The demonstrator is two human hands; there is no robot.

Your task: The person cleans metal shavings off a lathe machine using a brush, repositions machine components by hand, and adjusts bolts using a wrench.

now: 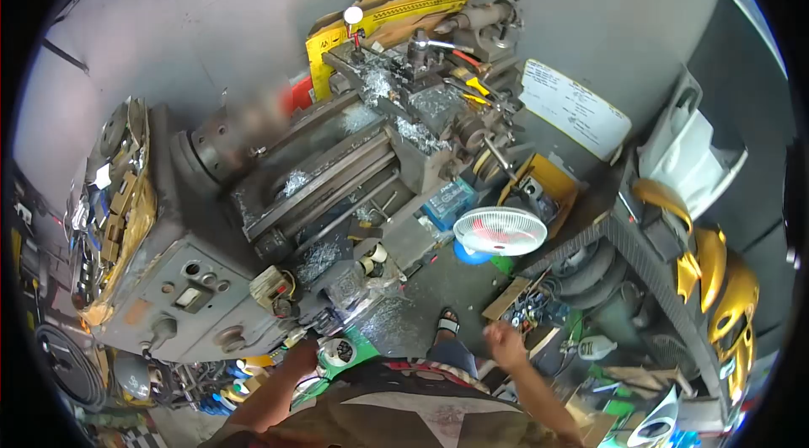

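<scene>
At the lower left, my left hand is low by the front of a grey metal lathe, beside a white cup with dark contents; its fingers are too unclear to make out. My right hand hangs in the air at the lower right, fingers curled in, with nothing visible in it. Shiny metal shavings lie on the lathe carriage. A round workpiece area beside the chuck looks blurred. Behind the carriage lie a yellow-handled brush and a red-handled tool.
A white fan stands right of the lathe, near a blue box. A dark rack with golden parts is at the right. A sandalled foot is on the floor. Tools cover the lathe's headstock tray.
</scene>
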